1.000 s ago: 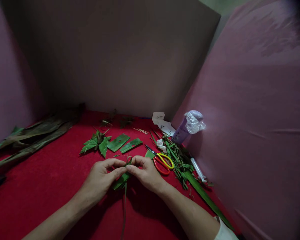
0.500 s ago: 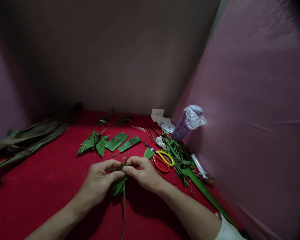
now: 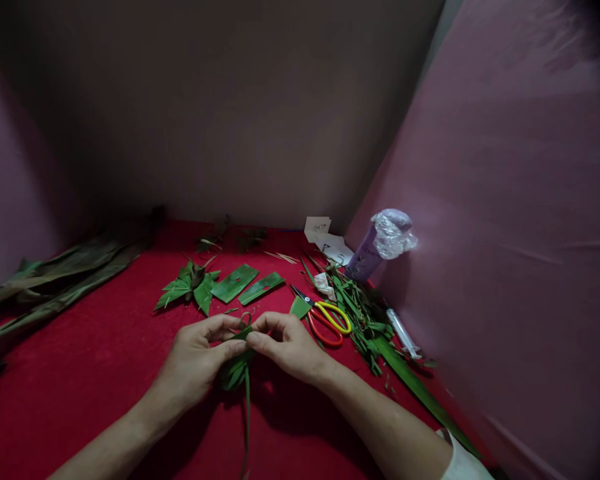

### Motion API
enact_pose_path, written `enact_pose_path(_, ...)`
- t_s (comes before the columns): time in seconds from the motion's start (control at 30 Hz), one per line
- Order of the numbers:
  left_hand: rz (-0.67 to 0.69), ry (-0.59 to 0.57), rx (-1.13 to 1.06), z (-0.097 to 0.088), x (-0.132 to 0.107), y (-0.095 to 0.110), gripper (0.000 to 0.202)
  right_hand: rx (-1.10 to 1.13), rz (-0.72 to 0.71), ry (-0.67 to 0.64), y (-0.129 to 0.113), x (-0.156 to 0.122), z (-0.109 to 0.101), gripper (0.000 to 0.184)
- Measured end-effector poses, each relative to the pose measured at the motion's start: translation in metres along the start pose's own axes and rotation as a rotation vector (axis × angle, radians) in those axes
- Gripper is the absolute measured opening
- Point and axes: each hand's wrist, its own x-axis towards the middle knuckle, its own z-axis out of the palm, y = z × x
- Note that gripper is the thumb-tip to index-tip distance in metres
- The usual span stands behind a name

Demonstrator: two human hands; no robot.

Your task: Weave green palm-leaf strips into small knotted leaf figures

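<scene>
Between my two hands is a small bundle of folded green leaf (image 3: 236, 373), with a thin strip hanging down from it and a small curled loop at its top. My left hand (image 3: 200, 360) pinches it from the left with thumb and fingers. From the right, my right hand (image 3: 287, 347) pinches the same bundle near its top, thumb tips almost meeting. Parts of the bundle are hidden behind the fingers. Just right of my right hand lie scissors (image 3: 325, 320) with one red and one yellow handle, blades resting by a cut leaf piece (image 3: 300, 307).
Beyond my hands are a folded leaf star (image 3: 187, 287) and two cut leaf pieces (image 3: 235, 283). Leaf scraps (image 3: 363, 313), a syringe (image 3: 403, 333) and a purple container (image 3: 367, 257) with clear plastic lie right. Long dried leaves (image 3: 65, 277) lie left on red cloth (image 3: 105, 360).
Both hands stay on the leaf bundle, with the fingers shifted slightly and more of a flat green leaf edge showing between them. The whole view has moved a little.
</scene>
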Motion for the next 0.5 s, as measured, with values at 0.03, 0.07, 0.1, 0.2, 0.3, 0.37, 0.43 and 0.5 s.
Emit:
enact_pose_path(0.03,0.016,-0.001,0.023,-0.0001,-0.0004,-0.0003,0.023,0.01,0.007,-0.002,0.0003,-0.0001,0.0006,0.019)
enact_pose_path(0.07,0.03,-0.003,0.044,-0.0001,-0.001,-0.0003,0.023,0.018,0.009,-0.002,0.0006,-0.0002,0.0012,0.018)
enact_pose_path(0.1,0.041,-0.004,0.058,0.0,-0.0015,0.0,0.022,0.024,0.007,0.002,0.0008,-0.0003,0.0018,0.018)
enact_pose_path(0.2,0.041,-0.042,0.068,0.0,-0.0025,0.002,0.02,0.006,-0.016,0.017,0.0009,-0.0008,0.0035,0.016)
enact_pose_path(0.3,0.019,-0.094,0.067,-0.0005,-0.0006,0.0045,0.019,-0.051,-0.056,0.045,0.0,-0.0015,0.0045,0.015)
enact_pose_path(0.37,0.013,-0.113,0.061,-0.0008,0.0021,0.005,0.02,-0.098,-0.083,0.06,-0.0009,-0.002,0.0048,0.018)
enact_pose_path(0.43,-0.004,-0.114,0.041,-0.0007,0.0048,0.0042,0.021,-0.15,-0.101,0.07,-0.0016,-0.0027,0.0054,0.018)
enact_pose_path(0.5,-0.038,-0.101,0.018,-0.0002,0.0061,0.0029,0.024,-0.202,-0.109,0.09,-0.0019,-0.0035,0.0063,0.017)
